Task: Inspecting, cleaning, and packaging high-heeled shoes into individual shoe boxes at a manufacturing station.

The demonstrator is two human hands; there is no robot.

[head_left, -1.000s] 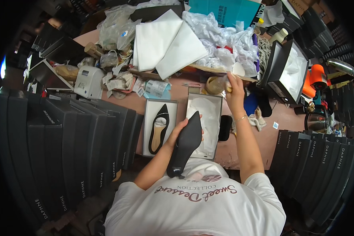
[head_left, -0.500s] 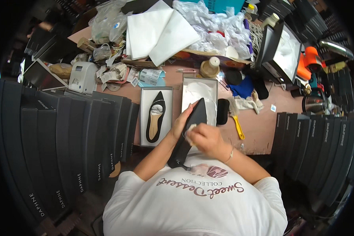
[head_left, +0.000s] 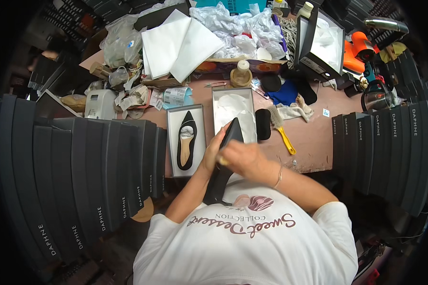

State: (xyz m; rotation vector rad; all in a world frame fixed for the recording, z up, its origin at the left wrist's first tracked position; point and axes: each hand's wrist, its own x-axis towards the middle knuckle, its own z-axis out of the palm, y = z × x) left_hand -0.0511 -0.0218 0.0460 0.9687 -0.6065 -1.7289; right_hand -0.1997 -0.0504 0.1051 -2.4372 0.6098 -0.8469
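My left hand [head_left: 212, 153] grips a black pointed shoe [head_left: 225, 164] from the left side, sole up and toe pointing away from me. My right hand [head_left: 239, 156] presses on the shoe's sole with the fingers bent; whether it holds something small I cannot tell. The shoe hovers over the table's near edge, just in front of an open white box [head_left: 233, 110] lined with tissue paper. To its left a second box part [head_left: 174, 142] holds the matching black shoe [head_left: 186, 140], lying flat with its beige insole showing.
Rows of dark shoe boxes [head_left: 90, 171] stand on my left and more dark boxes [head_left: 380, 147] on my right. On the table are a yellow-handled brush [head_left: 281, 129], a black pad [head_left: 262, 124], a round glue pot [head_left: 241, 75], white tissue sheets [head_left: 180, 42], a label printer [head_left: 99, 104] and an orange tool [head_left: 356, 52].
My right hand came back from the glue pot at the far side of the table and now rests on the shoe's sole. The left hand has kept hold of the shoe.
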